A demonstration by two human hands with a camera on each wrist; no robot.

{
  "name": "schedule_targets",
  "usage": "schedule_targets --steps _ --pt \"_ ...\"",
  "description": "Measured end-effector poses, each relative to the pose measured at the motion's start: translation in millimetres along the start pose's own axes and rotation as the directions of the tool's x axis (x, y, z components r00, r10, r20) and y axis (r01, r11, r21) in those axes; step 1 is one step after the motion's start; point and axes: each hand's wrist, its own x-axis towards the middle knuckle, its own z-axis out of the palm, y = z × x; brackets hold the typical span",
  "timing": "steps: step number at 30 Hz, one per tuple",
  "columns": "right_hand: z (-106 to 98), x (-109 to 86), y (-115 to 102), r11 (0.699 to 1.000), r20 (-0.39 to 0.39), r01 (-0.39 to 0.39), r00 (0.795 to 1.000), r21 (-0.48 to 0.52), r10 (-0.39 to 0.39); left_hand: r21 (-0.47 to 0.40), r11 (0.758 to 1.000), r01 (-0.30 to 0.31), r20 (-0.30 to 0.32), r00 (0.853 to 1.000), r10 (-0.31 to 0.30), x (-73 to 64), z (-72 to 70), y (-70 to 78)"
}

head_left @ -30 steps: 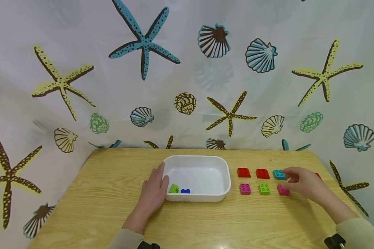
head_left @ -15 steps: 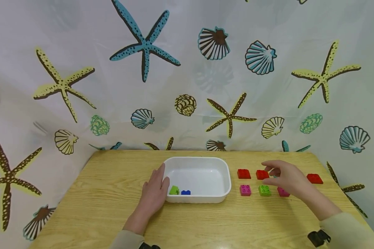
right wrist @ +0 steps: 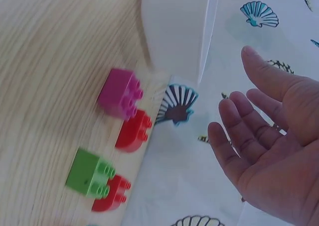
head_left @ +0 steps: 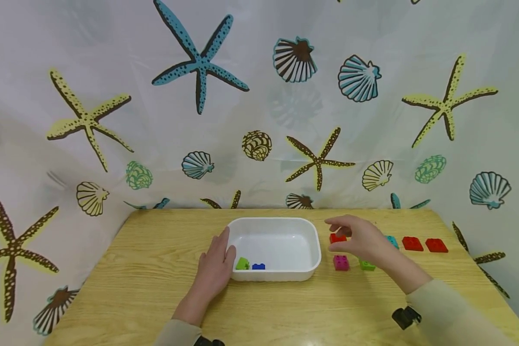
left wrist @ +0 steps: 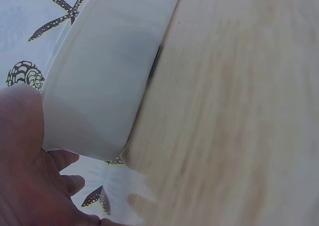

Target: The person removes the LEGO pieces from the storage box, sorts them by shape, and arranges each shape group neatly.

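My left hand [head_left: 216,262] rests against the left end of a white plastic tray [head_left: 273,276], its fingers extended along the rim. In the left wrist view the thumb [left wrist: 20,111] lies near the tray's corner. Inside the tray are a lime green toy brick [head_left: 242,264] and a blue toy brick [head_left: 258,266]. Above the row of bricks, my right hand [head_left: 363,240] hovers with fingers spread and nothing held. Its fingertips overlap a red brick [head_left: 337,238] in the head view. Below lie a pink brick [head_left: 340,263] and a green brick [head_left: 367,265], partly covered by the hand.
Further right are a teal brick [head_left: 391,241], a red brick [head_left: 413,243] and another red one [head_left: 436,245]. In the right wrist view, a second red brick [right wrist: 110,195] sits beside the green one. A patterned curtain [head_left: 259,110] hangs behind the wooden table [head_left: 155,269].
My right hand has swept left along the bricks, from the teal one to the leftmost red one, uncovering red bricks at the far right. My left hand and the tray stay put.
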Motion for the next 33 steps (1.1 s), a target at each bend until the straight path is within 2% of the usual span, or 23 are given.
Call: schedule_targets --steps 11,20,33 --pt "23 24.1 -22 0.996 0.047 0.064 0.997 0.062 -0.067 -0.008 1.0 -0.001 0.001 1.0 0.001 0.1 0.2 0.9" --pt "41 39.0 -32 0.995 0.083 0.086 0.992 0.055 -0.09 0.002 1.0 -0.004 -0.006 1.0 0.004 -0.6 0.0 0.5" --pt "67 58.1 -42 0.986 0.153 0.13 0.977 0.104 -0.145 0.007 1.0 -0.008 -0.008 1.0 0.008 -0.2 1.2 -1.7"
